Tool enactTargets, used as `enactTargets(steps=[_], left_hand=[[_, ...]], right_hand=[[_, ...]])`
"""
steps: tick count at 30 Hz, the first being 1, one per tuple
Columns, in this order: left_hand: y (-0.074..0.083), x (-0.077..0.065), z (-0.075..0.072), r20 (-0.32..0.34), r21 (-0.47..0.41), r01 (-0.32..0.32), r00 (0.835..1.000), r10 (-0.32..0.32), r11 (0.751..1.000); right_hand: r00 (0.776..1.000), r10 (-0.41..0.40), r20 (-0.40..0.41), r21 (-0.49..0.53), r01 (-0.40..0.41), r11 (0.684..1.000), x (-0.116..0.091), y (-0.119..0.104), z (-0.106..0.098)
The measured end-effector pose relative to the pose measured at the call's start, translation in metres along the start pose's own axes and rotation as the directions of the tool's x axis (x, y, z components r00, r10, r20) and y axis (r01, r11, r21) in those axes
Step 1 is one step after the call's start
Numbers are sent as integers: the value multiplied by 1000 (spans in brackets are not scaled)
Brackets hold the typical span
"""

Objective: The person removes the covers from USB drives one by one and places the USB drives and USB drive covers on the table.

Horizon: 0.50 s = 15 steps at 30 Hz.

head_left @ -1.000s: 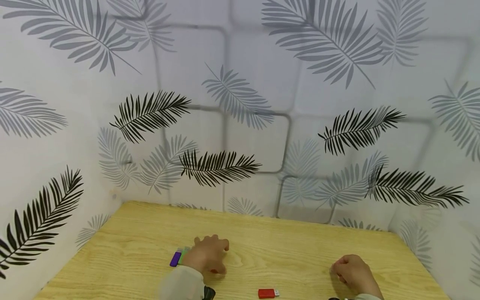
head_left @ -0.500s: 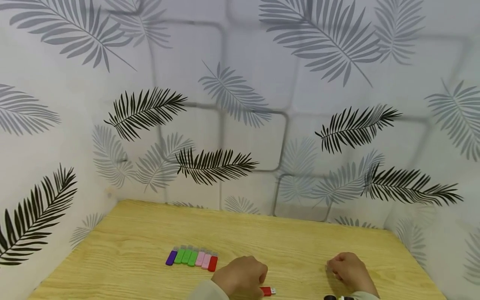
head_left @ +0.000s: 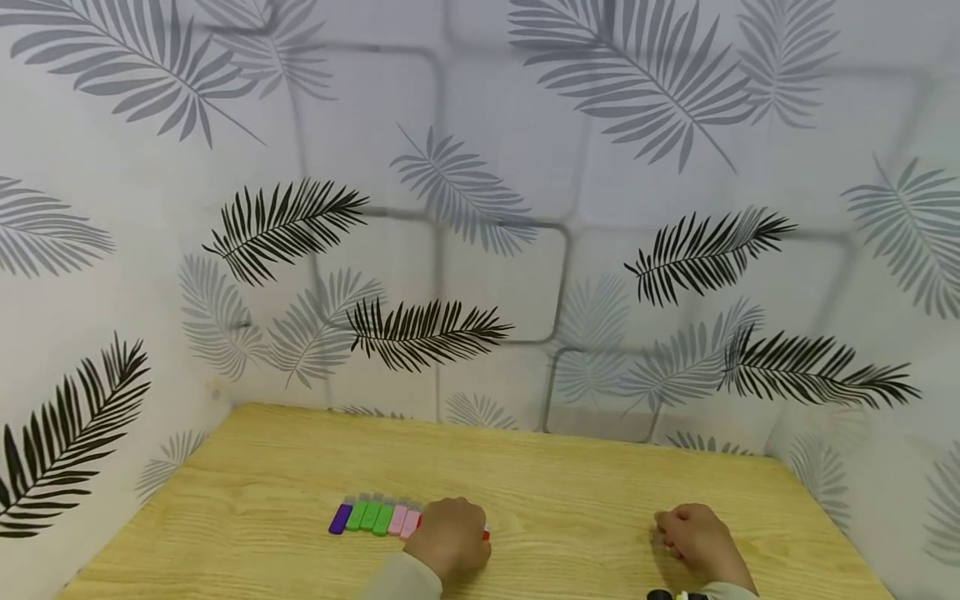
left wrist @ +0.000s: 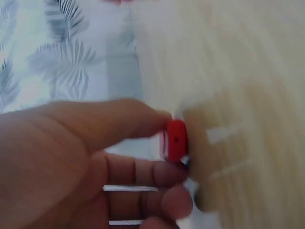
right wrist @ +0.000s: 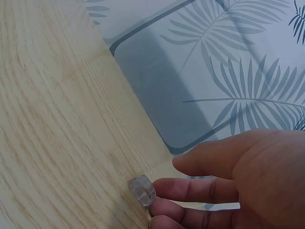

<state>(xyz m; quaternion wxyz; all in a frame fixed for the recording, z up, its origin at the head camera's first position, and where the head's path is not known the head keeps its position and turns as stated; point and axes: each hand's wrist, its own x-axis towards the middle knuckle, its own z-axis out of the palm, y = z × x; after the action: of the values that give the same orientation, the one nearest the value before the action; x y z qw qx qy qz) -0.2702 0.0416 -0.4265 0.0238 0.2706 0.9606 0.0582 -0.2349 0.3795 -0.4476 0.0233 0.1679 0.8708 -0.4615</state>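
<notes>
My left hand (head_left: 450, 537) pinches a red USB stick (left wrist: 175, 140) between thumb and fingers; the left wrist view shows the stick's end. In the head view this hand is at the right end of a row of USB sticks, mostly covering another red stick (head_left: 420, 522). From the left the row runs a purple stick (head_left: 341, 518), several green sticks (head_left: 370, 515) and two pink sticks (head_left: 398, 520), metal ends pointing away. My right hand (head_left: 697, 537) rests on the table's right side, fingers loosely curled, thumb apart. At its fingertips lies a small clear plastic piece (right wrist: 142, 190).
The pale wooden table (head_left: 540, 483) meets a wall (head_left: 510, 167) with grey and black leaf patterns behind it and on both sides. A dark round object (head_left: 660, 595) shows at the right wrist.
My left hand came back from the row to the lone red USB stick near the front, took hold of it, and carried it up and left beside the row. The right hand stayed put.
</notes>
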Motion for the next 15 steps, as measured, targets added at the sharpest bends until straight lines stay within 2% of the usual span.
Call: enactTargets(steps=[2, 5, 15], left_hand=[[-9, -1, -3, -11, 3, 60, 998, -60, 998], [-19, -4, -8, -5, -5, 110, 994, -110, 994], [-27, -7, -14, 44, -44, 182, 983, -180, 982]], right_hand=[[1000, 1, -3, -5, -2, 1000, 0, -1, 0], [1000, 1, -8, -16, -1, 1000, -1, -2, 0], [1000, 0, -4, -20, -1, 1000, -2, -2, 0]])
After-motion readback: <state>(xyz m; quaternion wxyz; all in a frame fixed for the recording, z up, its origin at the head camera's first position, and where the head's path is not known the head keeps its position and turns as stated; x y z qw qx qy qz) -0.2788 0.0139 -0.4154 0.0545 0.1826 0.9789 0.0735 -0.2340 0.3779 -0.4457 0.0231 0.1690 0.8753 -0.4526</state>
